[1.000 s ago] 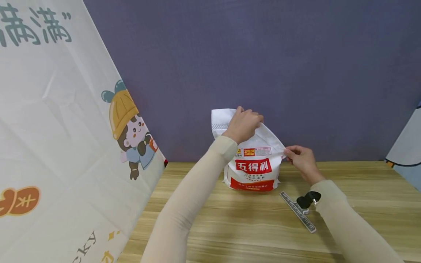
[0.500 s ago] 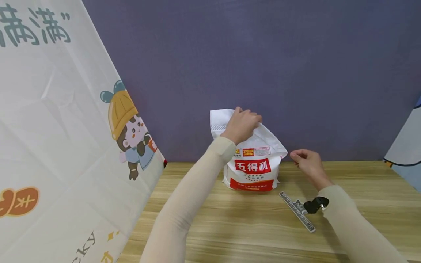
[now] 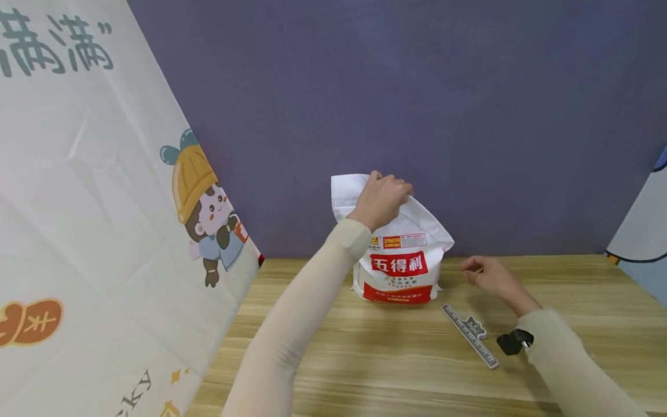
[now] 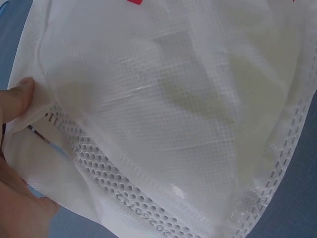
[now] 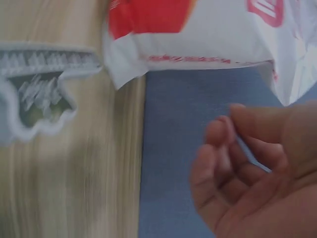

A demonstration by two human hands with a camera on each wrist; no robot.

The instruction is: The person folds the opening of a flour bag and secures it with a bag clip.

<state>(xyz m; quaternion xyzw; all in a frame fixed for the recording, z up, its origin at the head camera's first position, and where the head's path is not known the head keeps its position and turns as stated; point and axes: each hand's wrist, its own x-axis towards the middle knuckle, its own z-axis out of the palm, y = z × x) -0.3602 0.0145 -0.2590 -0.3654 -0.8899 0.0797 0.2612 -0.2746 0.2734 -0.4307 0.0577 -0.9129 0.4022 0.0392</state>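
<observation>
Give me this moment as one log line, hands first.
left hand: grips bag by top | right hand: empty, apart from bag | bag: on table | clip: on table

Behind the left hand [image 3: 382, 200] and the right hand [image 3: 495, 278], a plain slate-purple cloth backdrop [image 3: 495, 116], bluer in the wrist views. Beneath both, a yellow-brown wood-grain tabletop [image 3: 365, 370], streaked crosswise and running back to the backdrop. Well to the left of the left hand, a creased white printed sheet [image 3: 94, 202] with Chinese characters [image 3: 83, 43], a cartoon child [image 3: 211, 214] in a yellow cap [image 3: 193, 176] and gold sparkles [image 3: 175, 376]. Well to the right of the right hand, a partly cropped white-and-blue panel [image 3: 643, 226] with a dark curved line [image 3: 641, 262]. Soft, even light.
</observation>
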